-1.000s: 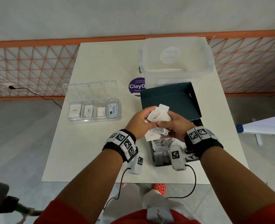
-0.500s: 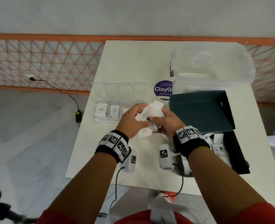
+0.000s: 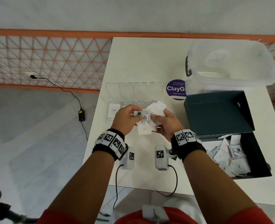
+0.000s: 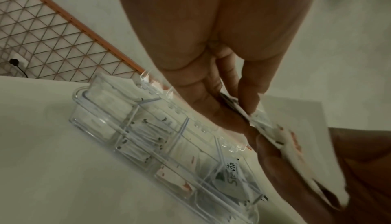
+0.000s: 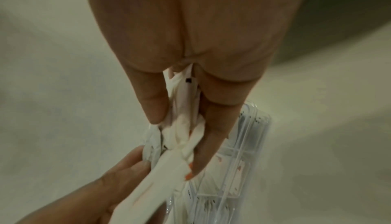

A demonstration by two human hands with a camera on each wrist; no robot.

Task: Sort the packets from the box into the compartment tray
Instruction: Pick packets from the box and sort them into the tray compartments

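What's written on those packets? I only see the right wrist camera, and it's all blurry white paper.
Observer: Head view: the top packet in the held bunch reads Stevia, with a green mark.
Operator: Any more left to sort?
Observer: Yes, a pile of packets lies in the dark box.
Operator: Where does Stevia go?
Observer: Probably the tray's end compartment; left wrist view shows a Stevia packet there.

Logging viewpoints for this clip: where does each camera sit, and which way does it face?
Head: looks down from above at the table; both forearms, both hands show.
Left wrist: looks along the left hand toward the compartment tray.
Right wrist: looks along the right hand; left fingers below.
Shared: the bunch of packets and tray appear in all.
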